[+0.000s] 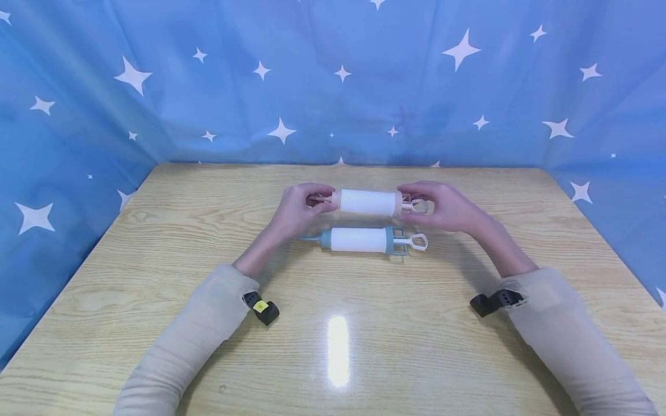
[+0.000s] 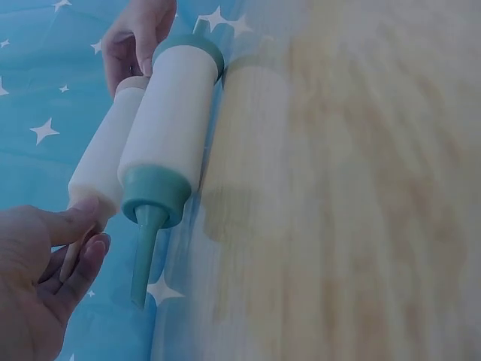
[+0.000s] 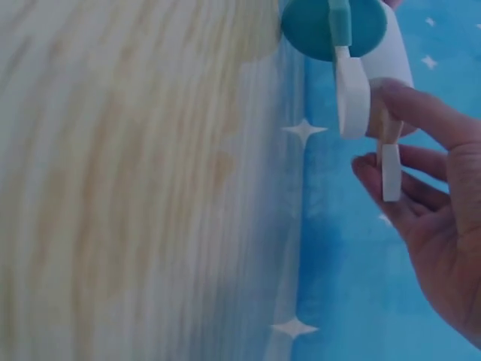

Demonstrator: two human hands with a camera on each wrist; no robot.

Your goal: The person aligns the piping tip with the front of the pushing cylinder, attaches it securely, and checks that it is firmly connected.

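Observation:
A large syringe with a white barrel and pale pink ends (image 1: 367,203) lies crosswise between both hands. My left hand (image 1: 296,209) pinches its narrow nozzle end between thumb and fingers. At the other end, my right hand (image 1: 447,207) holds the pink collar by the plunger; in the right wrist view, its white plunger handle (image 3: 391,173) sticks out between thumb and fingers. A second syringe with teal ends (image 1: 358,240) lies parallel on the nearer side, untouched. Its teal nozzle (image 2: 146,256) points left, and its white ring handle (image 1: 418,241) points right.
Both syringes are over a light wooden table (image 1: 291,323), near its middle. A blue curtain with white stars (image 1: 312,75) hangs behind and along the sides. Black wrist cameras (image 1: 266,311) are strapped at both sleeve cuffs. A bright light reflection shows on the near tabletop.

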